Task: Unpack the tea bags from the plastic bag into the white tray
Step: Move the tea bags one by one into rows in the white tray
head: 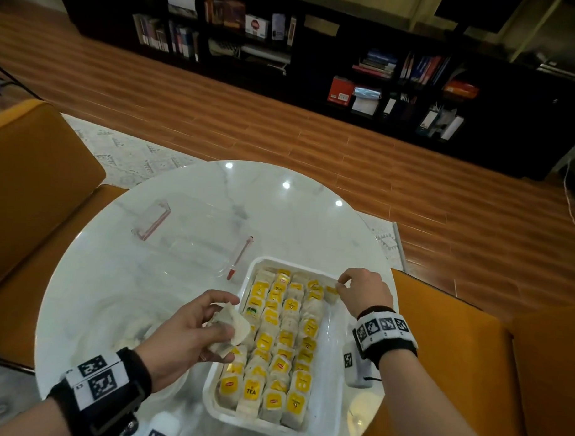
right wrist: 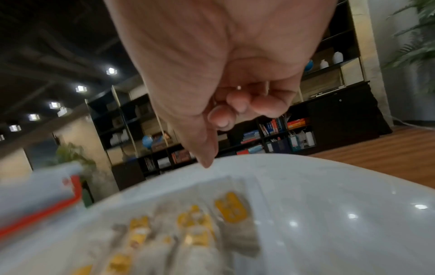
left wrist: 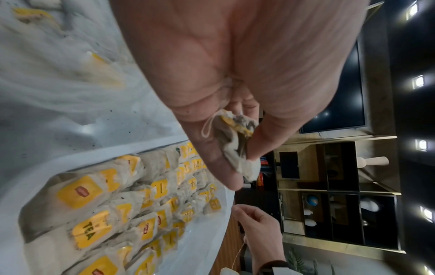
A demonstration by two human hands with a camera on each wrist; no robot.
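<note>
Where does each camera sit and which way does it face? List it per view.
Head: above, looking down on the round white marble table; both hands and forearms show.
Left wrist: along the left hand, gripping paper tea bags.
Right wrist: along the right hand, fingers curled; blurred.
Shared: the white rectangular plastic tray of yellow-tagged tea bags.

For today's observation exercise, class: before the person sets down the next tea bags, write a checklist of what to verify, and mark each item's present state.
1. Left hand holds crumpled white paper tea bags: ok.
2. Right hand is at the far right corner of the shallow white rectangular tray, fingers curled near a yellow-tagged tea bag; whether they pinch it: cannot tell.
3. Free room in the tray: ok, a bare strip runs along its right side.
4. Rows of tea bags already placed lie tidy: ok.
5. Clear plastic bag emptied: cannot tell; the left hand hides much of it.
</note>
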